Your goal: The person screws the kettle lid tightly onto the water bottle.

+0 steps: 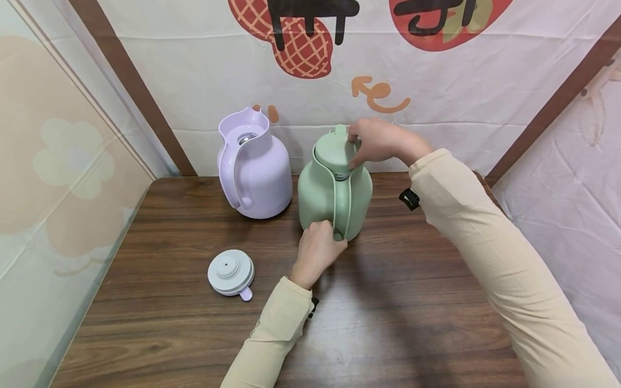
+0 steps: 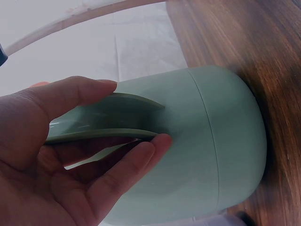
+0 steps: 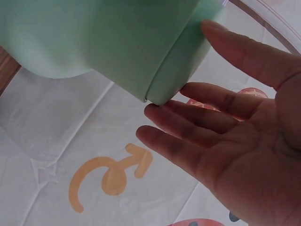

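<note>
A light green thermos jug stands upright near the back of the table. My left hand grips the lower part of its handle; in the left wrist view the thumb lies along one side of the handle and the fingers curl round the other. At the jug's mouth sits a round green lid. My right hand holds this lid by its right side, between thumb and fingers. The right wrist view shows the thumb and fingertips at the lid, with the other fingers spread below.
Left of the green jug stands a lilac thermos jug, its mouth uncovered. Its grey-white lid with a lilac tab lies upside down on the brown wooden table in front. A printed cloth wall rises right behind the jugs.
</note>
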`<state>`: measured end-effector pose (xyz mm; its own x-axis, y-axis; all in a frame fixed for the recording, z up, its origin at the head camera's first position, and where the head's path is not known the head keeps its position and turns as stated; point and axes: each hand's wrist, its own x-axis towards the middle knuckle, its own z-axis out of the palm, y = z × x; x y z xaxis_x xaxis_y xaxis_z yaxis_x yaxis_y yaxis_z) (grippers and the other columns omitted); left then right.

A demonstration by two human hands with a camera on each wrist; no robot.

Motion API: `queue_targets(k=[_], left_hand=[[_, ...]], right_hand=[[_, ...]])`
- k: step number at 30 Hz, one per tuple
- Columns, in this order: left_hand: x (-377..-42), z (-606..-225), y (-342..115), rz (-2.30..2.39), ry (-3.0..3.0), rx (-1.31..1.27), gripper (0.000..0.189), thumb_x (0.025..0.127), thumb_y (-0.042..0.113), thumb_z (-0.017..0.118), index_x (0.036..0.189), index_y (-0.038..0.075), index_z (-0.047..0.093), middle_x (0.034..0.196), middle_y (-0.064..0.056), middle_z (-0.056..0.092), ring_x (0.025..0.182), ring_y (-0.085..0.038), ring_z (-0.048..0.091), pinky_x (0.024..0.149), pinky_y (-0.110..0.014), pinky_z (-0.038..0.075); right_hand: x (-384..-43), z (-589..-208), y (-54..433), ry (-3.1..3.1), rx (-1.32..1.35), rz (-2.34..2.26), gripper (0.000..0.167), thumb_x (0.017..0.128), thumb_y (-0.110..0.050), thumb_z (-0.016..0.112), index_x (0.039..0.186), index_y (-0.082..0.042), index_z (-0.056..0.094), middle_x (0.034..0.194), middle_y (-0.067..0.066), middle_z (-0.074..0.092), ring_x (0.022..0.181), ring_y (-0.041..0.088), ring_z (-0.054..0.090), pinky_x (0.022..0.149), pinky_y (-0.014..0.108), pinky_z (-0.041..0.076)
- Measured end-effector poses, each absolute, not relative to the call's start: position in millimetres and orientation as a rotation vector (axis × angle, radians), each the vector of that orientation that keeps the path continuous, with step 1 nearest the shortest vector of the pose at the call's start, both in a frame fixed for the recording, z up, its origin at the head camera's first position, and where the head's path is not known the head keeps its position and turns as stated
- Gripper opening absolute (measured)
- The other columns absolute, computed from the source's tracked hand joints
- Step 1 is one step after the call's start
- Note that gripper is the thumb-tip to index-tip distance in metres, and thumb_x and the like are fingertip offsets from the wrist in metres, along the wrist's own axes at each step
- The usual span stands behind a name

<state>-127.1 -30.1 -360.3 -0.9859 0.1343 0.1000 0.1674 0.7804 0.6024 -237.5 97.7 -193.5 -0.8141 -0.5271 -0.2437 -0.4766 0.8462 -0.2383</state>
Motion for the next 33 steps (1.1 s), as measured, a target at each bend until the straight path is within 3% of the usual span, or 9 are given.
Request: queue_targets(k=[11, 17, 25, 28, 33], left_hand=[[-126.3, -359.3, -29.0, -0.996, -2.921, -0.234, 0.046, 0.072, 0.005, 0.065, 0.048, 0.016, 0.027, 0.047, 0.006, 0.019, 0.041, -0.01, 0.025, 0.038, -0.023, 0.026], [-126.0, -360.2, -28.8, -1.004, -2.922, -0.226, 0.046, 0.072, 0.005, 0.065, 0.048, 0.016, 0.027, 0.046, 0.006, 0.019, 0.041, -0.01, 0.025, 0.038, -0.023, 0.025], [-125.8, -359.9, -28.6, -0.981, -2.92, -0.225, 0.047, 0.071, 0.005, 0.065, 0.048, 0.016, 0.026, 0.046, 0.006, 0.019, 0.04, -0.01, 0.025, 0.037, -0.023, 0.025], [-125.8, -359.5, -28.6, -0.977, -2.922, -0.225, 0.046, 0.071, 0.004, 0.065, 0.048, 0.016, 0.026, 0.046, 0.007, 0.019, 0.041, -0.01, 0.025, 0.037, -0.023, 0.025], [-125.7, -358.9, -28.6, -0.979, -2.926, -0.226, 0.046, 0.07, 0.004, 0.065, 0.048, 0.016, 0.027, 0.046, 0.007, 0.02, 0.041, -0.009, 0.025, 0.038, -0.023, 0.025]], right_hand=[[-237.4, -196.9, 95.7, 2.764, -0.72, -0.261, 0.041, 0.076, -0.021, 0.072, 0.103, 0.004, 0.054, 0.102, 0.015, 0.054, 0.082, 0.026, 0.046, 0.068, 0.035, 0.038], [-235.5, -199.1, 93.0, 2.803, -0.698, -0.282, 0.038, 0.075, -0.026, 0.074, 0.087, 0.0, 0.049, 0.081, 0.009, 0.047, 0.073, 0.022, 0.04, 0.062, 0.031, 0.033], [-235.3, -202.2, 90.3, 2.833, -0.684, -0.315, 0.043, 0.073, -0.028, 0.076, 0.068, -0.006, 0.04, 0.064, 0.002, 0.032, 0.062, 0.017, 0.032, 0.056, 0.028, 0.028], [-235.4, -202.4, 91.5, 2.83, -0.684, -0.337, 0.043, 0.073, -0.027, 0.076, 0.068, -0.005, 0.039, 0.065, 0.002, 0.031, 0.062, 0.017, 0.031, 0.056, 0.028, 0.027], [-236.2, -200.5, 97.0, 2.805, -0.699, -0.359, 0.035, 0.074, -0.022, 0.074, 0.081, 0.001, 0.048, 0.076, 0.007, 0.043, 0.068, 0.021, 0.038, 0.061, 0.03, 0.032]])
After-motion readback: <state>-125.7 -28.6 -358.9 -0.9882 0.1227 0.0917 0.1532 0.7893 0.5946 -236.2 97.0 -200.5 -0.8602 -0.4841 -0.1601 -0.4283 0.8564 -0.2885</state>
